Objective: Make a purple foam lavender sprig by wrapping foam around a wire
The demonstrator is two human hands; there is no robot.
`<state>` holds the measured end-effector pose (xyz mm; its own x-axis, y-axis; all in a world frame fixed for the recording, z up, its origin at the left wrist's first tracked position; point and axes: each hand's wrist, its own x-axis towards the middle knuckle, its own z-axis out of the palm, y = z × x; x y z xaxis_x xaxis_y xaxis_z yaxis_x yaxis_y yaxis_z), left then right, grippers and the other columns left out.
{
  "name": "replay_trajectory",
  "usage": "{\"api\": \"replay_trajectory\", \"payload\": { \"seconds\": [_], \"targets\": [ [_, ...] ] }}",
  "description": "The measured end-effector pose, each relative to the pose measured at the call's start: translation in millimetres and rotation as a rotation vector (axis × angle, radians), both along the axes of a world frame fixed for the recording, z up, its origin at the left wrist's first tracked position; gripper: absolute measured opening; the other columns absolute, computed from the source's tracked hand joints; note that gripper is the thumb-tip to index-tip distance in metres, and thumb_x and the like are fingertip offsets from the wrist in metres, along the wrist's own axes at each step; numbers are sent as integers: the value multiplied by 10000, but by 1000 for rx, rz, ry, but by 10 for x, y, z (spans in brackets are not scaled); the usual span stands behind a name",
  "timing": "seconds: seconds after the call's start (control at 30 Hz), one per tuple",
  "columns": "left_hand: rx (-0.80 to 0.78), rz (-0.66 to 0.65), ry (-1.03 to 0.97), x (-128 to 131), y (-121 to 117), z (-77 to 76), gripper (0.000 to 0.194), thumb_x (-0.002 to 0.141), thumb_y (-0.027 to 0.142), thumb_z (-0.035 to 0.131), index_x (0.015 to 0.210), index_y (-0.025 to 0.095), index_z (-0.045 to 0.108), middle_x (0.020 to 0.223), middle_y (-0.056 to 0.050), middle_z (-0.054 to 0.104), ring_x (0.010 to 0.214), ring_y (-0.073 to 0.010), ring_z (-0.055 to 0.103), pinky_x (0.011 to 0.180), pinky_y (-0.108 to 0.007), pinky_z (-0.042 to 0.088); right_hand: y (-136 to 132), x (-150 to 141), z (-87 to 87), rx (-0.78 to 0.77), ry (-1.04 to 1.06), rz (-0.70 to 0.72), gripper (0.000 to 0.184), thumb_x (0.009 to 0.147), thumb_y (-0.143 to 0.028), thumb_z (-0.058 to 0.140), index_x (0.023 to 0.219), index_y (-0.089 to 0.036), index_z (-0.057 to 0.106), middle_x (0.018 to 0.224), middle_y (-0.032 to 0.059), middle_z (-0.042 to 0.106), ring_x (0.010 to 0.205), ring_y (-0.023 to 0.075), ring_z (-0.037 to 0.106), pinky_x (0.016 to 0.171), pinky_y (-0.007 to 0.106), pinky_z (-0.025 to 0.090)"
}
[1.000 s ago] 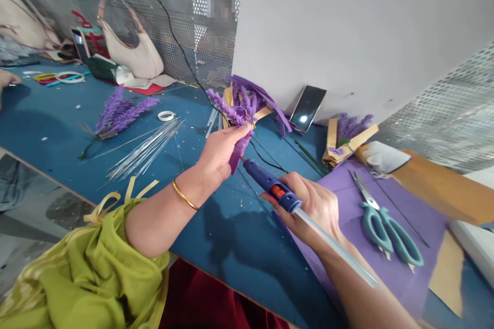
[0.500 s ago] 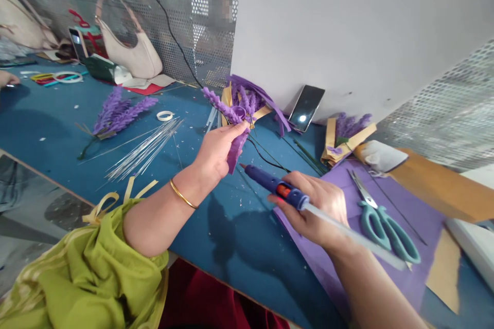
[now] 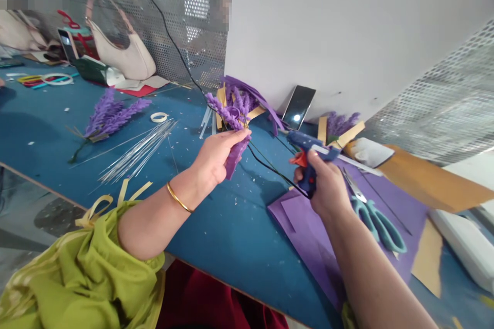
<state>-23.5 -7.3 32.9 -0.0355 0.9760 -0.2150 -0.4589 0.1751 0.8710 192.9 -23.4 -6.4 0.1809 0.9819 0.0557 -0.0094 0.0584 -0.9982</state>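
My left hand (image 3: 218, 157) is closed around a purple strip (image 3: 236, 159), which hangs below the thumb. A purple artificial lavender sprig (image 3: 222, 110) sticks up above that hand; its lower end is hidden by my fingers. In my right hand (image 3: 328, 180) is a blue hot glue gun (image 3: 306, 146) with an orange trigger and a clear glue stick out of its back. Its nozzle points left, apart from my left hand. Under the right forearm lie purple sheets (image 3: 309, 236), with teal-handled scissors (image 3: 376, 218) on them.
A lavender bunch (image 3: 110, 118) and thin wires (image 3: 141, 151) lie at left, near a tape ring (image 3: 159, 117). A phone (image 3: 299, 107) leans on the white board (image 3: 328, 36). A black cord (image 3: 165, 18) runs down to the table. A handbag (image 3: 125, 51) stands at back left.
My right hand has raised the glue gun and turned it upright, drawing it up and away from the purple strip. My left hand keeps its hold. The view has shifted slightly.
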Motion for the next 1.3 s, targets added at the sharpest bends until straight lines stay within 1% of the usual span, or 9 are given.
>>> {"api": "replay_trajectory", "payload": {
  "seconds": [0.13, 0.33, 0.43, 0.5, 0.6, 0.73, 0.97, 1.13, 1.3],
  "targets": [
    [-45, -99, 7, 49, -74, 10, 163, 693, 268, 818, 778, 137, 771, 692, -15, 657, 542, -63, 500, 524, -218, 348, 90, 28, -107, -269, -57, 63, 407, 606, -499, 800, 729, -131, 681, 566, 22, 580, 469, 100, 463, 424, 239, 333],
    [-69, -254, -38, 138, -173, -40, 148, 690, 232, 829, 791, 131, 787, 731, -46, 700, 597, -81, 568, 546, -213, 383, 122, 169, -94, -365, -309, 57, 335, 649, -461, 791, 640, -147, 672, 556, 50, 619, 454, 138, 500, 436, 271, 350],
    [-81, -327, -60, 186, -224, -64, 102, 721, 203, 810, 798, 138, 796, 750, -50, 721, 603, -78, 583, 574, -210, 411, 87, 202, -5, -300, -539, -61, 305, 671, -413, 794, 548, -173, 649, 438, -3, 503, 440, 131, 431, 451, 268, 286],
    [-84, -366, -57, 218, -261, -73, 72, 736, 186, 798, 792, 139, 799, 741, -48, 727, 587, -74, 579, 590, -213, 425, 25, 146, 70, -108, -668, -138, 228, 741, -400, 737, 657, -188, 719, 532, 0, 557, 532, 138, 472, 511, 270, 329],
    [-106, -472, -54, 263, -317, -90, 51, 745, 174, 794, 782, 139, 799, 714, -50, 727, 579, -84, 591, 626, -226, 454, -94, -11, 159, 44, -387, 114, 296, 838, -455, 638, 928, -205, 767, 747, 17, 653, 670, 141, 545, 615, 278, 422],
    [-123, -580, -51, 298, -360, -127, 49, 722, 172, 809, 763, 148, 796, 726, -60, 736, 643, -113, 638, 648, -231, 474, -199, -154, 191, -26, -96, 401, 298, 786, -459, 711, 866, -175, 756, 695, -1, 597, 626, 107, 482, 583, 254, 397],
    [-89, -598, 14, 285, -350, -174, 174, 626, 250, 884, 729, 147, 787, 721, -49, 724, 660, -104, 626, 663, -217, 468, -216, -155, 199, -118, 108, 444, 200, 723, -346, 775, 799, -177, 700, 754, -3, 635, 612, 89, 478, 562, 237, 365],
    [-42, -589, 213, 269, -344, -192, 248, 674, 367, 848, 690, 134, 765, 687, -60, 691, 600, -112, 571, 575, -251, 420, -227, -160, 206, -93, 127, 463, 183, 762, -343, 759, 810, -178, 698, 752, 1, 658, 624, 98, 525, 582, 239, 394],
    [-27, -627, 306, 254, -352, -131, 235, 698, 361, 821, 688, 135, 758, 658, -46, 681, 600, -109, 561, 598, -250, 432, -228, -159, 195, -113, 137, 441, 219, 711, -330, 816, 740, -172, 666, 650, -26, 593, 557, 72, 463, 524, 227, 338]
  ]
}}
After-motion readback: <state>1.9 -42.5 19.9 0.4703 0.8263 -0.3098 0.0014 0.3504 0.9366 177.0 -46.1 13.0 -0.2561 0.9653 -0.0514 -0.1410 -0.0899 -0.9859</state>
